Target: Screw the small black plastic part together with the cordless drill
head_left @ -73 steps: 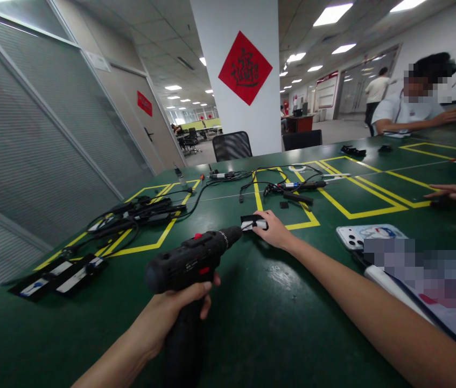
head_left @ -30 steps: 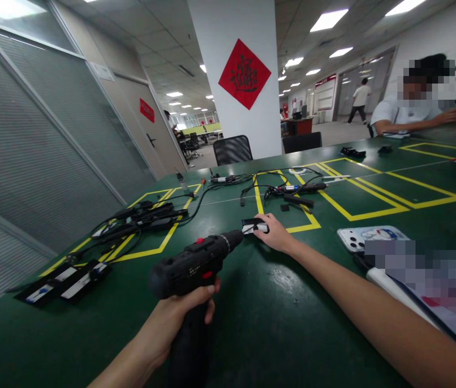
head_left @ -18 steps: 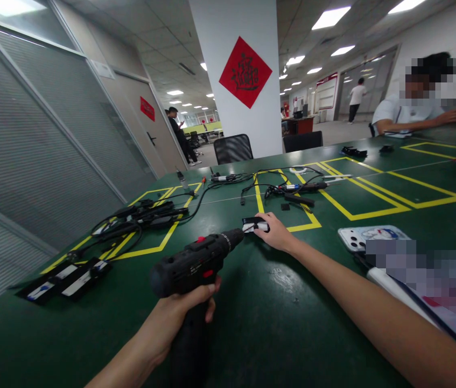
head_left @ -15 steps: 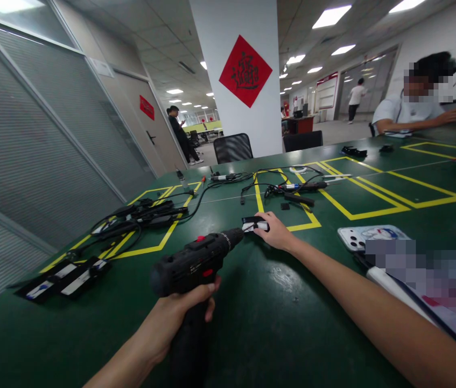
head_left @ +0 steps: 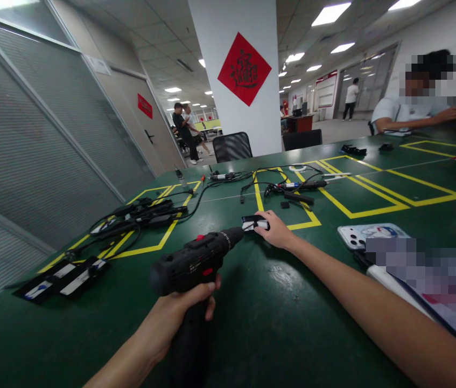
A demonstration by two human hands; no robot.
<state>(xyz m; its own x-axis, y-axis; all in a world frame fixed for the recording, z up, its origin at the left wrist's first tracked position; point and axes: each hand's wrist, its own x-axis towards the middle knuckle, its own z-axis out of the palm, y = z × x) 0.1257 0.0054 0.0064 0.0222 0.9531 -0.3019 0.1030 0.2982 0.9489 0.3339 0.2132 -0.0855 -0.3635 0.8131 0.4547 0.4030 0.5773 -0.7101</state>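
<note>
A black cordless driver (head_left: pixel 195 260) was gripped by its handle in the left hand (head_left: pixel 181 318), the fingers wrapped tight around it, with the nose levelled toward a small black part (head_left: pixel 252 222) bearing a white label. That part lay flat on the green worktop (head_left: pixel 276 323), just inside a corner of yellow tape, and was pinned at its right end by the fingers of the right hand (head_left: pixel 278 231), which were closed down on it. The tip of the driver was seen at the part's near end; whether the bit was seated could not be told.

The step was judged to be the driving of a fastener, the part being steadied for it. For the next move, the bit would need to be held square to the part and the hold-down maintained so that nothing twisted. A phone (head_left: pixel 367 234) lay near the right forearm, and a tangle of cables (head_left: pixel 142 213) well to the left.
</note>
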